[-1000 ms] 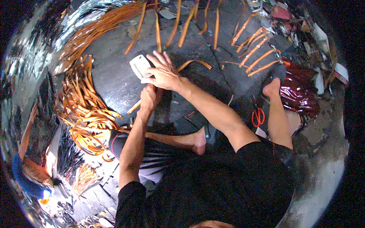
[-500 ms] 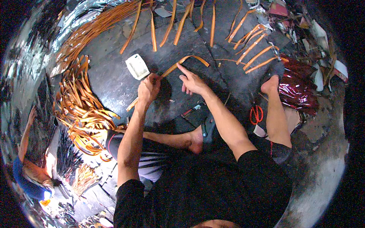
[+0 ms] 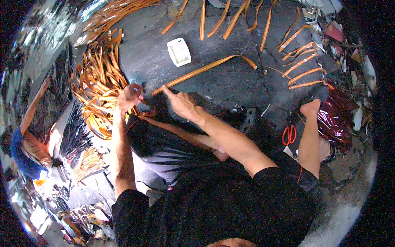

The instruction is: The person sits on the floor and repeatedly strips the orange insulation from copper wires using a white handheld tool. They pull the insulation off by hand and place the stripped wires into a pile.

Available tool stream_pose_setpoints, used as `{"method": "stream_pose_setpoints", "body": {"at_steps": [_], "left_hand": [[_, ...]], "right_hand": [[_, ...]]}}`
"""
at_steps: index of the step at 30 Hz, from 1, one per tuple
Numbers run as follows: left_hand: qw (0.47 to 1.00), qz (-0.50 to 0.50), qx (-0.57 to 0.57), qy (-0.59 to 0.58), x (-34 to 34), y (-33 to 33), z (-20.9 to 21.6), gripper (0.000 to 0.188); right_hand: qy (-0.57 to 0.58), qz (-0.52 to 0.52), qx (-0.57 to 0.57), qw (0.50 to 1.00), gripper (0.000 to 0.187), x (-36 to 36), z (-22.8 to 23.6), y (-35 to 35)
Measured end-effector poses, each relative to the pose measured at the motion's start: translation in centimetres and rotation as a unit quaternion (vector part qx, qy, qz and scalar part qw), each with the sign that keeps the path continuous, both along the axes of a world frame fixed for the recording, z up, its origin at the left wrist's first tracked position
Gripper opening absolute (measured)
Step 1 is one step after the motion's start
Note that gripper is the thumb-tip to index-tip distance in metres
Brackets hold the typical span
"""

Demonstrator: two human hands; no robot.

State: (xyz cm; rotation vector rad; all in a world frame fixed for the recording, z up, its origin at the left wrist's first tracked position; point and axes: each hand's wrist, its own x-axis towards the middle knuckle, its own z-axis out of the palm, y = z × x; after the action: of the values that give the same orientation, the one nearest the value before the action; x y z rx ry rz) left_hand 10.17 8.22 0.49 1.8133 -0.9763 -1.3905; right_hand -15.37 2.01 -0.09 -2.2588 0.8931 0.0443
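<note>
My right hand (image 3: 183, 105) has its index finger stretched out, the tip touching or just over the near end of a long orange-brown strap (image 3: 197, 73). That strap lies slantwise on the dark floor board, its far end bending down to the right. Next to a heap of similar straps (image 3: 103, 78), my left hand (image 3: 131, 96) is raised with its fingers curled; what they hold, if anything, does not show clearly. A small white rectangular dish (image 3: 179, 52) sits beyond the strap, apart from both hands.
Several short straps (image 3: 304, 73) lie spaced along the far and right side of the dark board (image 3: 222, 88). Red-handled scissors (image 3: 289, 135) lie by my right leg, near glossy dark-red sheets (image 3: 335, 117). Another person in a blue top (image 3: 24, 156) sits at the far left.
My left hand has let go of the strap and moved left towards the heap. My right hand has slid down-left to the strap's near end. The whole view has shifted.
</note>
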Motion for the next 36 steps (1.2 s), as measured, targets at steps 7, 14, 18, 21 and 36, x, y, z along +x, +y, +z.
{"method": "stream_pose_setpoints", "body": {"at_steps": [7,14,18,21,36], "left_hand": [[0.943,-0.107,-0.217,-0.228,-5.8,-3.9,-0.2,0.019],[0.890,-0.164,-0.211,-0.370,-8.8,-4.6,0.2,0.020],[0.899,-0.185,-0.195,-0.347,-8.8,-5.1,-1.3,0.015],[0.858,-0.214,-0.255,-0.390,-7.6,-5.1,-1.8,0.013],[0.905,-0.174,-0.370,0.113,-28.0,-25.5,31.0,0.028]], "right_hand": [[-0.080,0.009,-0.129,0.988,0.032,1.8,0.7,3.0],[-0.295,-0.328,-0.106,0.891,0.025,-14.5,4.0,-5.5],[-0.358,-0.524,-0.249,0.732,0.020,-20.7,2.0,-10.4],[-0.322,-0.579,-0.229,0.713,0.021,-20.8,0.9,-11.0],[-0.356,-0.643,-0.152,0.661,0.033,-20.6,0.6,-11.3]]}}
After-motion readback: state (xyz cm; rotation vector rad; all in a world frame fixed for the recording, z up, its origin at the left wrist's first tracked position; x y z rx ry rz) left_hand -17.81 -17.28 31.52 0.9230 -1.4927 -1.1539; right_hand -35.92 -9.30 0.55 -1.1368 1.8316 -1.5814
